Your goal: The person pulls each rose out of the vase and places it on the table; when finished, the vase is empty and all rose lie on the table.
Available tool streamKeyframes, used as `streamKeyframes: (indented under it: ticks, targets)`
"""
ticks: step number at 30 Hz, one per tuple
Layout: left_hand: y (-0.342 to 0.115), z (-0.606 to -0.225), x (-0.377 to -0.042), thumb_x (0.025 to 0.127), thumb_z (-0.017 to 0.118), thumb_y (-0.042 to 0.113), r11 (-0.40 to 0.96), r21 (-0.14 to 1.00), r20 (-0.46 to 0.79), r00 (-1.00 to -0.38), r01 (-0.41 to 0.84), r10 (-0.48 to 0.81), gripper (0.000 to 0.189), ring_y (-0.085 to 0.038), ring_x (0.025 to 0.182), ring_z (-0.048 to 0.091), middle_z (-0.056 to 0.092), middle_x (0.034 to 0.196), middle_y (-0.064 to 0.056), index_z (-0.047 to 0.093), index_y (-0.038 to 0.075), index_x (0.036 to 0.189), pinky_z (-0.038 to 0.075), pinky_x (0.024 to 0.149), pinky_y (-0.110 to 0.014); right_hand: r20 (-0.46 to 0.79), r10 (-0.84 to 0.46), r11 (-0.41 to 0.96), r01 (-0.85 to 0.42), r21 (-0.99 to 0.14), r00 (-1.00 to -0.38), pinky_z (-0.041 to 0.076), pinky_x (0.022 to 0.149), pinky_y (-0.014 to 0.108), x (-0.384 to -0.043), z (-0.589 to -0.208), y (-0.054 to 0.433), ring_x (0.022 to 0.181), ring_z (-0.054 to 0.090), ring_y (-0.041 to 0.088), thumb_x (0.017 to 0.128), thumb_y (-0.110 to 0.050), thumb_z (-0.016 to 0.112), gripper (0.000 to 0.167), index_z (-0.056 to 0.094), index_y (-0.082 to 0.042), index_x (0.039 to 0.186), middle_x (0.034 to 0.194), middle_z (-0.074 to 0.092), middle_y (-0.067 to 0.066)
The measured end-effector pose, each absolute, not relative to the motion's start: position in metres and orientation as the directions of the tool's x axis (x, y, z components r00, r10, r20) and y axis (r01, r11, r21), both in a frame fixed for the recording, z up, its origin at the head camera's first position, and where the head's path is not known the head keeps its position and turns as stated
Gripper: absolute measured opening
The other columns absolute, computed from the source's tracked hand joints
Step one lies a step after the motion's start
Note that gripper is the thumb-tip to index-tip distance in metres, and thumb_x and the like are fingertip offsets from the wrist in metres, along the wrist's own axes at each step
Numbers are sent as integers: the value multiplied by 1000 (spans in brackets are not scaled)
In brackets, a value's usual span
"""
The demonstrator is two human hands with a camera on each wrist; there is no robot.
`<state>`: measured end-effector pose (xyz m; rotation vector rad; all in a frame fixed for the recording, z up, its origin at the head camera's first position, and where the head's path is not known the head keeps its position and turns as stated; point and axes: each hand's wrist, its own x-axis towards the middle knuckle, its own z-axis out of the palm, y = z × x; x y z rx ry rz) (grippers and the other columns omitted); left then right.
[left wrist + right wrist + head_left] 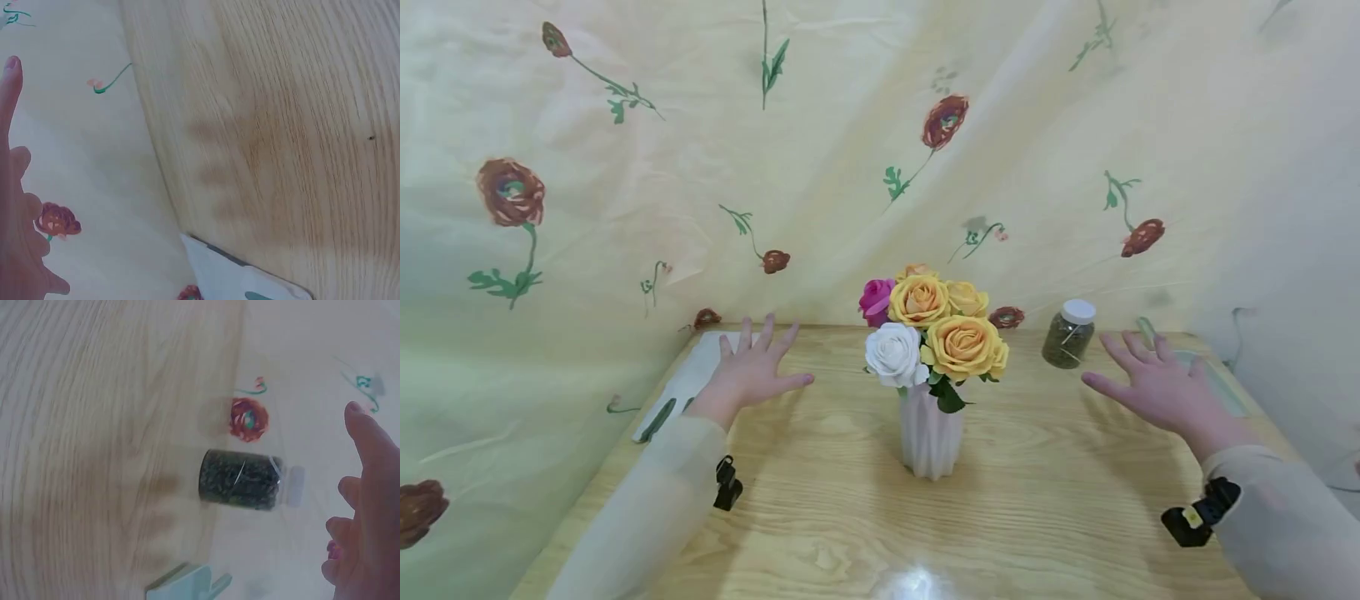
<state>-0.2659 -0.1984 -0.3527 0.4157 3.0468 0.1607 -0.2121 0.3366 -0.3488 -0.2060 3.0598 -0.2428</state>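
Observation:
My left hand (751,367) is spread, palm down, over the left side of the table, holding nothing. Beneath and behind it lies a flat white item (688,375) with dark green marks; its corner shows in the left wrist view. My right hand (1165,387) is spread above the right side, also holding nothing. Nearest to it stands a clear jar (1067,340) with a white lid and dark, grainy contents. A pale green flat object (184,586) with a handle-like part lies partly behind that hand. Between the hands stands a ribbed pale vase (931,433) of roses (962,346).
The wooden table (820,517) meets a curtain-like cloth (820,167) printed with red flowers at its back and left edges. A plain pale surface (1300,275) rises on the right. Each sleeve carries a small black device (1202,512) at the wrist.

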Motion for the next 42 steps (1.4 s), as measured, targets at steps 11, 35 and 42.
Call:
streamKeyframes:
  ticks: [11,35,42]
  targets:
    - [-178,-356,-235,80,48,73,901,228,1,-926,368,377,98,-46,136,-8,3,154,-21,11,17,152,3,105,-67,49,-247,866,-243,-437,-968,23,92,73,-201,-332,302,128,18,57,94,-50,49,77,15,-11,151,145,20,35]
    - [-114,-358,-197,75,75,43,590,686,90,-854,426,512,91,-26,134,31,35,147,-8,30,10,146,29,108,-44,203,-342,429,-345,-835,-917,53,76,25,-155,-301,228,93,61,10,94,-19,58,30,59,-1,118,111,63,3]
    - [-101,-358,-193,78,75,36,517,754,91,-844,405,529,79,-27,129,37,41,142,-9,36,10,142,37,103,-45,195,-367,397,-342,-852,-909,54,73,28,-145,-295,214,86,63,16,92,-15,61,24,62,-2,112,104,65,4]
